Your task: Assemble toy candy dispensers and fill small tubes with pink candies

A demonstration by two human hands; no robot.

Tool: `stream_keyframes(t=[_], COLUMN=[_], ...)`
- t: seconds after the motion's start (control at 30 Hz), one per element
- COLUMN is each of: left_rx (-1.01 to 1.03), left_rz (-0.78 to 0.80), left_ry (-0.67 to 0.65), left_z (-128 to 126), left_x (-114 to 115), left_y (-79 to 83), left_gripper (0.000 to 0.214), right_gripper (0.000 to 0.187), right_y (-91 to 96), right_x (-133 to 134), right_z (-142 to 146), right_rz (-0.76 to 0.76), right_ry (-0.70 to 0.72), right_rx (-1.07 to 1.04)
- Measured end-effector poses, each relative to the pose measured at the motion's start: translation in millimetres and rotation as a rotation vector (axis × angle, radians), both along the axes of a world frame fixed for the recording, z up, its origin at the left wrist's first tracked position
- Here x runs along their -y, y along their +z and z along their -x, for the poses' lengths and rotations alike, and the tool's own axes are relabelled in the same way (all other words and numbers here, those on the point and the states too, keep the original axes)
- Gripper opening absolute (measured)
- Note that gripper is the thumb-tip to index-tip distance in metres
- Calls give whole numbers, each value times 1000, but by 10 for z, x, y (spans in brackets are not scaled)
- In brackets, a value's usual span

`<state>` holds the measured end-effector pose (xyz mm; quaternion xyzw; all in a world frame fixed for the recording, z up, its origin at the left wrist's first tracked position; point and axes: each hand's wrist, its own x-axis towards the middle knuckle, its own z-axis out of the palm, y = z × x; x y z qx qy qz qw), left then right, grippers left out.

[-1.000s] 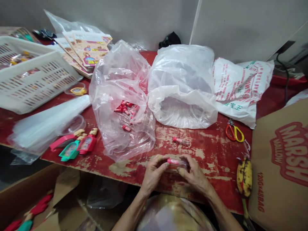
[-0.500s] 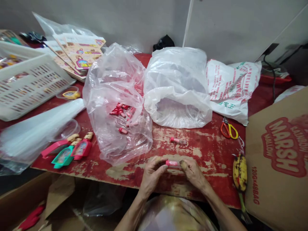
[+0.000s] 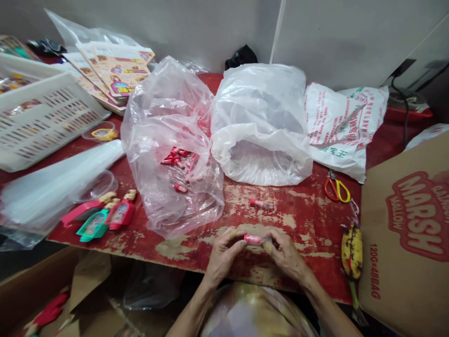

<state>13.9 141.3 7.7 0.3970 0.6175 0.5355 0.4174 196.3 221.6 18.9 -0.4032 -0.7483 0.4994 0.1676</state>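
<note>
Worn red table (image 3: 308,192), one small tube between both your hands.

From the left: a clear bag (image 3: 175,210) of red pieces, your left hand (image 3: 226,252) pinching the pink tube (image 3: 252,239) close to the near edge, another tube (image 3: 261,204) farther off, then your right hand (image 3: 283,252) gripping the far-right end (mostly hidden); uneven finger pressure could make it slip and roll off.

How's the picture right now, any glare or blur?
Head view: white highlights streak the crumpled translucent plastic bag; head view: the small pink-and-clear plastic tube between the left hand and right hand looks soft, its print unreadable; head view: the open brown cardboard box, lower left, is dim.
</note>
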Motion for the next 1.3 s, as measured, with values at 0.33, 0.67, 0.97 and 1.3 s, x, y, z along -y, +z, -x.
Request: stream_keyframes(t=[0.33, 0.67, 0.97, 1.3], left_rx=[10, 23, 12, -705], left_rz=[-18, -10, 4, 71], left_ry=[-1, 14, 19, 361], left_z=[-6, -12, -52, 668], left_x=[15, 16, 13, -195], left_y=[-5, 7, -22, 177], left_gripper=[16, 17, 16, 22], right_gripper=[34, 39, 35, 36], right_y=[-39, -34, -20, -361], right_x=[17, -1, -1, -381], right_z=[-22, -54, -50, -167], right_rz=[43, 25, -33, -272], right_ry=[-8, 22, 11, -224], right_rx=[19, 29, 41, 127])
